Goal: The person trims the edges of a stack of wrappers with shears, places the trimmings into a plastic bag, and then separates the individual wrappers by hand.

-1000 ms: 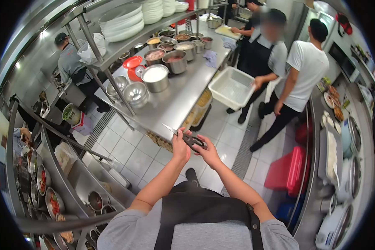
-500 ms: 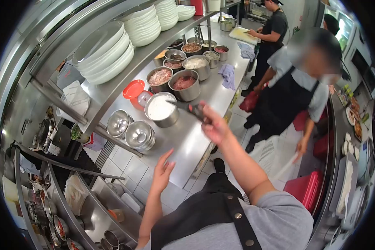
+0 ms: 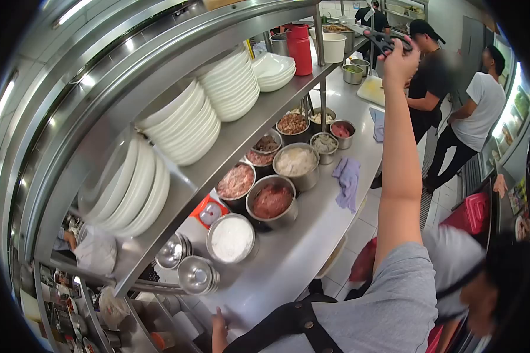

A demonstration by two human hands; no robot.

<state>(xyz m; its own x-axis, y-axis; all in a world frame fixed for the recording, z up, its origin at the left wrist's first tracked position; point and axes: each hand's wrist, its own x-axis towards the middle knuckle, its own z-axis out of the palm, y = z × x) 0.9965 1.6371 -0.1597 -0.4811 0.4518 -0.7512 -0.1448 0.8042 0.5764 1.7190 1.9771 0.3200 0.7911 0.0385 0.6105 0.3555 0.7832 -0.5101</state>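
The right hand (image 3: 401, 63) is closed around the dark handles of the scissors (image 3: 384, 41). That arm is stretched out far in front, and the scissors are up high, near the far part of the shelf (image 3: 186, 179). The left hand (image 3: 219, 325) is down low by the near end of the metal counter (image 3: 265, 282). It is too blurry to tell if its fingers are open or curled.

Near the left hand, shiny metal bowls (image 3: 197, 275) sit in stacks on the counter. Just beside them is a pot of white stuff (image 3: 231, 237). Next come pots of meat (image 3: 272, 201), and a purple cloth (image 3: 347, 182) lies to their right. On the shelf are piles of white plates (image 3: 129, 188), a red bottle (image 3: 300, 52) and a white tub (image 3: 334, 48). Farther back, a person in black (image 3: 428, 73) stands by a cutting board (image 3: 371, 91).
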